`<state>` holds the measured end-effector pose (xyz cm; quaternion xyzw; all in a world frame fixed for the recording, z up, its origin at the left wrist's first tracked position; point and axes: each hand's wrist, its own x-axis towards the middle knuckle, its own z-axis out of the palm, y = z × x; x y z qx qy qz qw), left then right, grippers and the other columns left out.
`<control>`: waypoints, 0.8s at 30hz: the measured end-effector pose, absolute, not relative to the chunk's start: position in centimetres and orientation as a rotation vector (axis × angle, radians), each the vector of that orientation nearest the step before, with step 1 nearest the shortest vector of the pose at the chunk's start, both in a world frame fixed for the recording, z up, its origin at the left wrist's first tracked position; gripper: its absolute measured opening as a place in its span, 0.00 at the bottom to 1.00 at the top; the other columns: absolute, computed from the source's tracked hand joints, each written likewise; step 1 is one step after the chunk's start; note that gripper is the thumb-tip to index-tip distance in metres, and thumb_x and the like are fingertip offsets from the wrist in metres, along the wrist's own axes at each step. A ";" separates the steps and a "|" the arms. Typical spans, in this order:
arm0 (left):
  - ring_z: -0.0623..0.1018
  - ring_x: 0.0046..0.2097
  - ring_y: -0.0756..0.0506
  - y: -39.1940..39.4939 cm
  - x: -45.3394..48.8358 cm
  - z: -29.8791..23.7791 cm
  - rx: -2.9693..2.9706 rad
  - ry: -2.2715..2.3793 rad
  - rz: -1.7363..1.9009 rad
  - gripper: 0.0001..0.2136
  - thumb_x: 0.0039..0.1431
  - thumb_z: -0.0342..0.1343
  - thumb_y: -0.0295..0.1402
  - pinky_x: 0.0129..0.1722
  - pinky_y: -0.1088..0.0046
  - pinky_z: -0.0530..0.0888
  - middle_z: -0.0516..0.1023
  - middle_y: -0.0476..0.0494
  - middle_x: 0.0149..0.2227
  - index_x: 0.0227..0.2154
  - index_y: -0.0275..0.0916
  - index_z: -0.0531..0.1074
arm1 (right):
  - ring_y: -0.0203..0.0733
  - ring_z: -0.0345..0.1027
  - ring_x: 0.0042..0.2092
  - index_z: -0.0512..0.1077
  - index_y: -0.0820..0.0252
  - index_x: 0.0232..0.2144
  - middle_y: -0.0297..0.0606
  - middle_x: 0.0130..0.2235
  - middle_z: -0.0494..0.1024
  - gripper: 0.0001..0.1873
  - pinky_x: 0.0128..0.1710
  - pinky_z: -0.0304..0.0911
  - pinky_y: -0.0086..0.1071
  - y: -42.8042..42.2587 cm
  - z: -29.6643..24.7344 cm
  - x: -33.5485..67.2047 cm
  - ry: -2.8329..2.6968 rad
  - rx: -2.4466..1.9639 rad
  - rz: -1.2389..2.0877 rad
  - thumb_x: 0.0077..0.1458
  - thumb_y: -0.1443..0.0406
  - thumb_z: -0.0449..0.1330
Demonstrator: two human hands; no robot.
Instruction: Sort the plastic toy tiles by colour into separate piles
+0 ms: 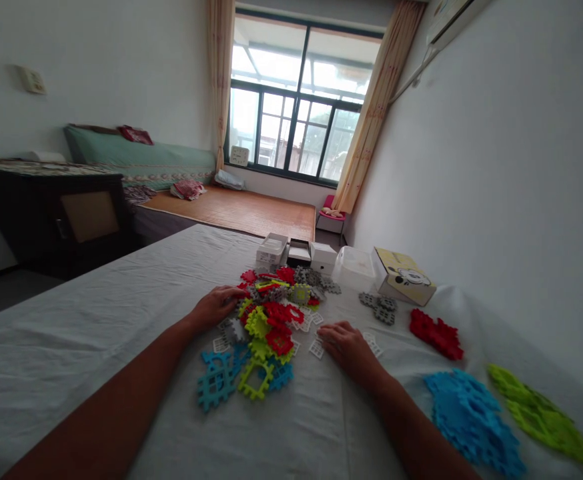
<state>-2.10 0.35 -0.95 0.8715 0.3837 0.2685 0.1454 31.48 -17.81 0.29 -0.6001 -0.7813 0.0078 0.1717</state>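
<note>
A mixed pile of interlocking plastic building panels lies between my hands, with red panels, yellow-green panels, blue panels and grey panels. My left hand rests against the pile's left side, fingers stretched toward a red panel. On the other side, my right hand lies low on the cloth with its fingers slightly bent, beside a small white window-grid piece. Neither hand visibly holds anything. More white grid pieces lie just beyond the right hand, partly hidden by it.
Sorted at right are grey panels, red panels, a blue stack and a yellow-green stack. Behind stand small white boxes, a clear plastic bin and a yellow carton. White cloth covers the table.
</note>
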 end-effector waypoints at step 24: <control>0.73 0.50 0.42 0.1 -2.1 -0.8 2.499 1.094 0.784 0.17 0.57 0.47 0.39 0.51 0.68 0.67 0.77 0.44 0.48 0.46 0.43 0.75 | 0.37 0.69 0.33 0.75 0.50 0.38 0.34 0.38 0.76 0.12 0.36 0.62 0.30 -19.2 1.1 33.9 -2.030 -1.857 0.246 0.51 0.56 0.59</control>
